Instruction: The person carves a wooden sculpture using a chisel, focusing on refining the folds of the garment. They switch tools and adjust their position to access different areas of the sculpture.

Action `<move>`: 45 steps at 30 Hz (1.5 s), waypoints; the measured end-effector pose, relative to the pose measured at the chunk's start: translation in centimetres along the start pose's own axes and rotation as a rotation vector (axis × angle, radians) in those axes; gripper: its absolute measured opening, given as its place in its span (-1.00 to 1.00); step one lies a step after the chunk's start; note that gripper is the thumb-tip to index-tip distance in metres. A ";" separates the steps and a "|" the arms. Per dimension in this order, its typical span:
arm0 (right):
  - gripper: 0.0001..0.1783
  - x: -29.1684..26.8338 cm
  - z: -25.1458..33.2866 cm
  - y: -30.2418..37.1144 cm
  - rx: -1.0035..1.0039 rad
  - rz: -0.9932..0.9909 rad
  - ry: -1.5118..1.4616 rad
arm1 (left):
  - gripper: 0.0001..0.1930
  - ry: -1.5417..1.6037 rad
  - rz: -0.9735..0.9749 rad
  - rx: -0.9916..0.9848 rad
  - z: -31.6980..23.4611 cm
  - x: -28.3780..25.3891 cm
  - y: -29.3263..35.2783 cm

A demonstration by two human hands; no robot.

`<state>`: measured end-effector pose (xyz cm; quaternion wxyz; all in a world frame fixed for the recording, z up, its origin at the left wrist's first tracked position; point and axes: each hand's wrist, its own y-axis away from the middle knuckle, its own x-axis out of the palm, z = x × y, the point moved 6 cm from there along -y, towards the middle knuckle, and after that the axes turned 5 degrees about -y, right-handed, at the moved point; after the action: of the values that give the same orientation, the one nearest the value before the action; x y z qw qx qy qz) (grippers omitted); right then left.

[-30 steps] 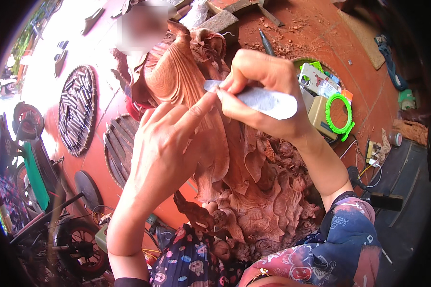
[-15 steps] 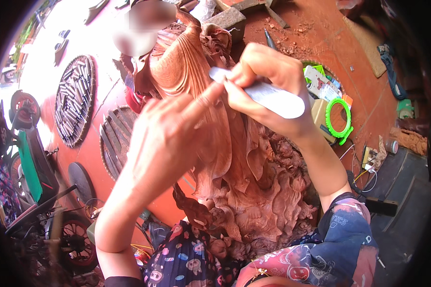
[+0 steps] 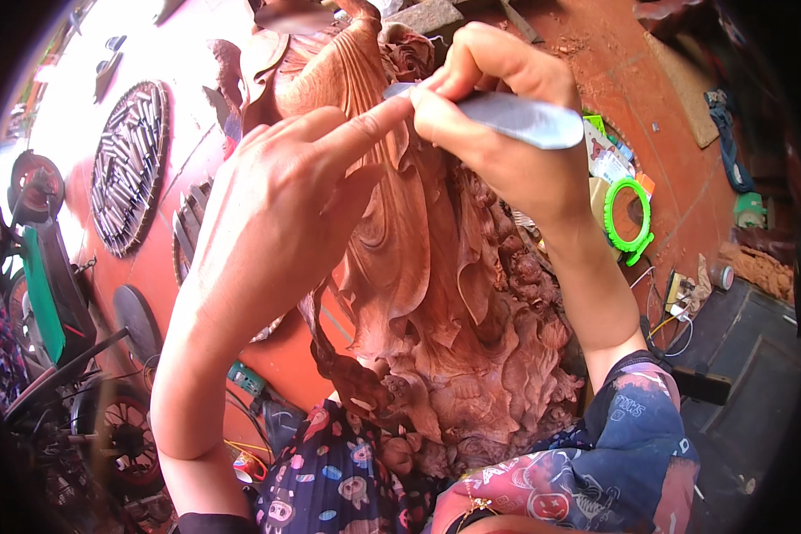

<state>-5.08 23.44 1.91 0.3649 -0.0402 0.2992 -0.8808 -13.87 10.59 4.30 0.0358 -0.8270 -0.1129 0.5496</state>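
A large reddish-brown wooden carving (image 3: pixel 436 294) with folds and scrollwork stands upright between my knees. My right hand (image 3: pixel 507 133) grips a carving tool with a pale grey handle (image 3: pixel 525 120), its tip pressed to the upper part of the carving. My left hand (image 3: pixel 280 214) rests against the carving's left side, its index finger stretched out to touch the tool's tip near my right fingers. The blade itself is hidden under the fingers.
Round carved wooden discs (image 3: pixel 129 165) lie on the red floor at left. A green motorbike (image 3: pixel 49 285) and a wheel (image 3: pixel 120 427) stand at lower left. A green ring-shaped object (image 3: pixel 627 218), small packets and wood chips lie to the right.
The view has closed in on the carving. Both hands have shifted up the carving, and my left index finger now reaches the tool's tip.
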 end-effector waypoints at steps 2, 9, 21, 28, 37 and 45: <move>-0.76 -0.2 -0.4 1.2 0.078 0.038 -0.067 | -0.57 -0.069 0.029 0.052 -0.5 0.7 0.7; -0.75 0.4 0.2 0.1 0.120 0.079 -0.107 | -0.71 0.030 0.076 -0.035 0.6 -0.4 -0.5; -0.79 0.4 1.9 0.0 0.094 0.209 0.008 | -0.78 0.035 -0.001 0.068 0.4 0.5 0.5; -0.80 0.4 0.4 0.1 0.162 0.230 -0.110 | -0.78 0.106 0.086 -0.006 0.8 0.7 0.2; -0.77 0.4 0.4 1.2 0.148 0.225 -0.170 | -0.72 0.102 0.150 -0.041 0.4 1.1 1.2; -0.76 -0.1 0.0 1.7 0.109 0.218 -0.071 | -0.67 -0.024 0.058 -0.005 -0.3 1.3 1.5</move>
<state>-3.96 22.56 1.04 0.4706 -0.0189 0.2402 -0.8488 -12.93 9.46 2.94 0.0164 -0.8233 -0.0908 0.5601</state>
